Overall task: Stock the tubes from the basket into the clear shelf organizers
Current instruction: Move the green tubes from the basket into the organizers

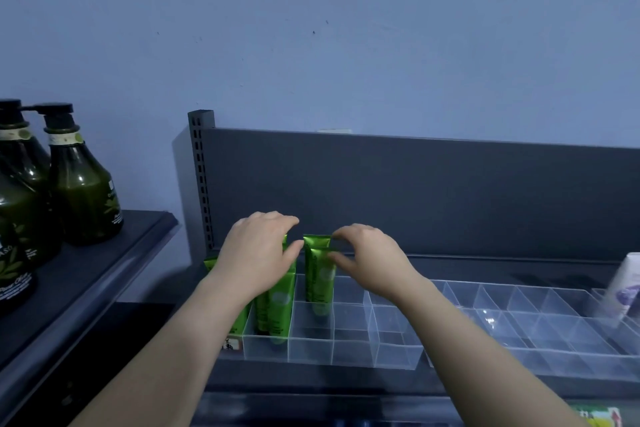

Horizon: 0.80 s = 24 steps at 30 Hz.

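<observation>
Green tube (318, 274) upright in clear organizer (346, 350), near its back-left corner; my right hand (367, 256) pinches its top seam. Left hand (259, 253) over neighbouring tubes (275, 305), grip unclear.

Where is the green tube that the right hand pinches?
Head view, left of centre: the green tube stands in the left clear organizer, just right of the other green tubes.

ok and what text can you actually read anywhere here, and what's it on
"Pure Oli...", in script, the rest blurred: on the front dark green bottle, far left.
"ASO", cut off by the frame edge: same bottle, above the script.
Vertical lettering on the upright green tube: too blurred to read.
Shelf-edge tag: too small to read.
White and purple tube, far right: print blurred.
</observation>
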Available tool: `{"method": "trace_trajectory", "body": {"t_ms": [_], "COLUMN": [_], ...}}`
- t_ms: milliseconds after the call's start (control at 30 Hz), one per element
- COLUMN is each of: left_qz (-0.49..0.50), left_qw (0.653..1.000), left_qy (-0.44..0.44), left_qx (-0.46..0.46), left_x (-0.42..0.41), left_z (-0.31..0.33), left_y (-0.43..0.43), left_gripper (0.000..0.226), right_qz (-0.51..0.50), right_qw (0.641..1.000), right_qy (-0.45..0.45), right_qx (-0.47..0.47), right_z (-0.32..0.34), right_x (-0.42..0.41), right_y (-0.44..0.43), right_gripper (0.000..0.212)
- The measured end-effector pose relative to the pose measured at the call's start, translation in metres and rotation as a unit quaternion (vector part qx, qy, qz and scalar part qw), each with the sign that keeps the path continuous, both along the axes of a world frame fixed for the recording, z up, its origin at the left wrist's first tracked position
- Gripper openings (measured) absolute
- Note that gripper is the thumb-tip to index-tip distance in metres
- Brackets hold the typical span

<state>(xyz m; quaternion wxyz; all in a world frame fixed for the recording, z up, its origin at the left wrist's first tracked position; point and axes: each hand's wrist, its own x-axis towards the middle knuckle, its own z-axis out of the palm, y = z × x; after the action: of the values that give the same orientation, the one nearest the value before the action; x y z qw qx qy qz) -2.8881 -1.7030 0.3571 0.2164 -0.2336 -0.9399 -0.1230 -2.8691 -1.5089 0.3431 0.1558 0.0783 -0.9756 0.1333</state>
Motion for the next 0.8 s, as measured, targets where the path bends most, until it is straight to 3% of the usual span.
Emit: {"method": "trace_trajectory", "body": {"t_ms": [367, 800], "left_qz": [-0.068, -0.233], "left_qw": [0.998, 0.973], "left_qy": [0.011, -0.008], "left_qx": [0.016, 0.002], "left_x": [0.023, 0.093], "left_z": [0.0, -0.013], "left_y": [0.048, 0.211], "left_gripper": [0.045, 0.044], "right_qz": [-0.068, -0.23], "right_qw": [0.996, 0.972], "right_qy": [0.059, 0.037], "right_qx": [-0.005, -0.026], "right_z": [0.001, -0.022], "right_x": [0.052, 0.188], "right_y": [0.044, 0.182], "right_gripper": [0.047, 0.049]}}
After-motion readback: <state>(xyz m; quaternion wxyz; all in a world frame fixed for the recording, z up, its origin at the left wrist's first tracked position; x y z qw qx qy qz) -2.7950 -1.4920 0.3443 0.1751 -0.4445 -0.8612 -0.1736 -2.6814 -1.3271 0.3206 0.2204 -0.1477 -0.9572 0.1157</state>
